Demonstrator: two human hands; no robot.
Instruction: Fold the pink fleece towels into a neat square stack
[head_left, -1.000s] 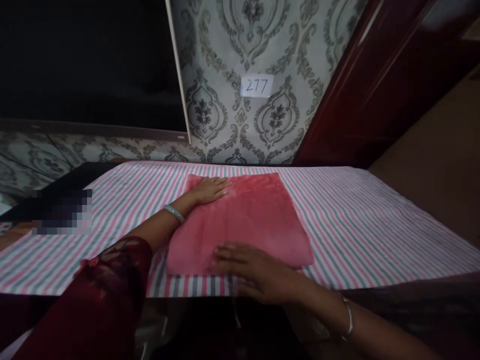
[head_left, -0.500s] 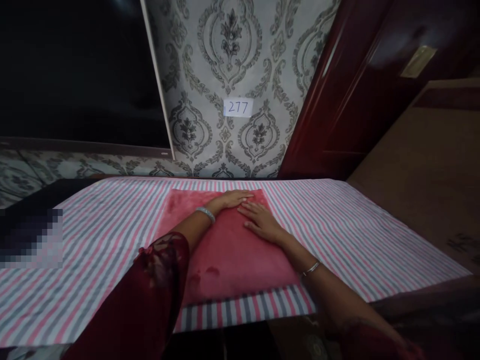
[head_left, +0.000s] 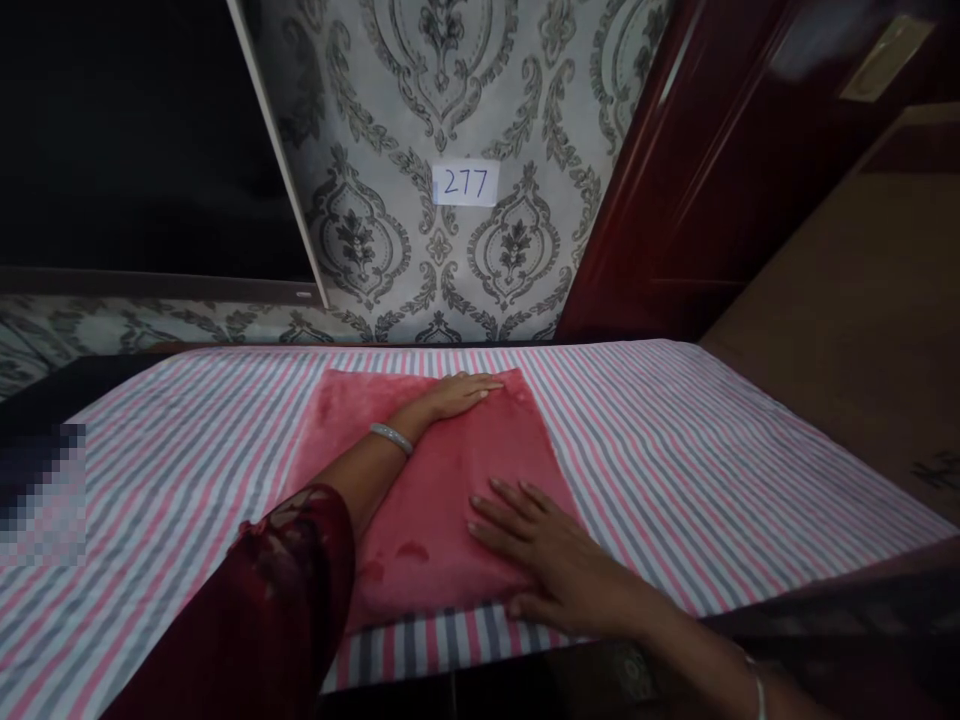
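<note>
A red plush cloth (head_left: 442, 480) lies flat as a rectangle on a striped tablecloth (head_left: 660, 440). My left hand (head_left: 461, 395) rests palm down near the far right corner of the red cloth, its fingers stretched out. Over the near right part of the cloth is my right hand (head_left: 540, 555), fingers spread and held flat; the thumb reaches the near edge. Neither hand grips anything. Small darker marks show in the pile near the cloth's front left.
Behind the table stands a patterned wall with a paper card (head_left: 465, 183) reading 277. A large dark screen (head_left: 142, 140) is at the left. To the right are a dark red door (head_left: 720, 170) and a big cardboard box (head_left: 847, 300).
My right hand has slid back toward me across the red cloth, from beside the left hand to the near edge, and its fingers have spread. My left hand stays near the far edge.
</note>
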